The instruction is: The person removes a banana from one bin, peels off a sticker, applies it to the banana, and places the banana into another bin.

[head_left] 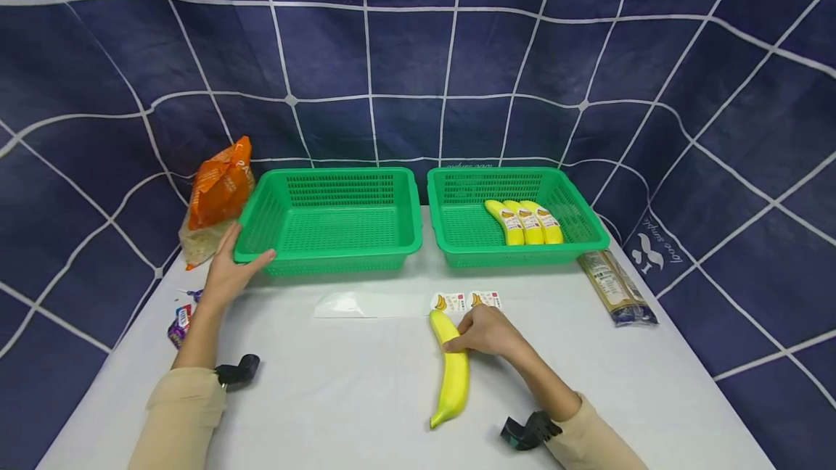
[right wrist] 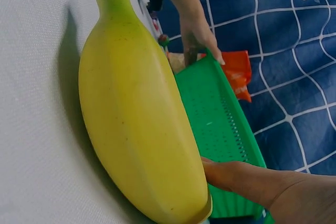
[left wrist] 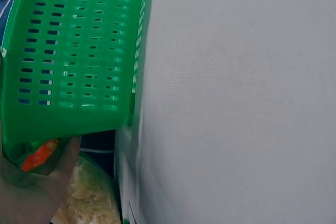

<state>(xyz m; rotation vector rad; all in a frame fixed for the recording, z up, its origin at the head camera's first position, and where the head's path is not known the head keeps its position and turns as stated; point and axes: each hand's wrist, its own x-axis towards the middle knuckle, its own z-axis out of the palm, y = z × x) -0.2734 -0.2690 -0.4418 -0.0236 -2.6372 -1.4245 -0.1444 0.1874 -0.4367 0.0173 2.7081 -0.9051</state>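
A yellow banana lies lengthwise on the white table, its stem end towards me. My right hand grips it by the upper part, thumb on the near side; most of the fingers are hidden. The banana fills much of the right wrist view, and no sticker shows on it. Just beyond lies a glossy strip with two banana stickers at its right end. At the back left, my left hand holds the near left corner of a bare green basket, thumb at the rim and fingers along the side.
A second green basket at the back right holds three bananas with stickers. An orange bag leans beside the left basket. Small purple packets lie by the left forearm, and a clear packet at the right edge.
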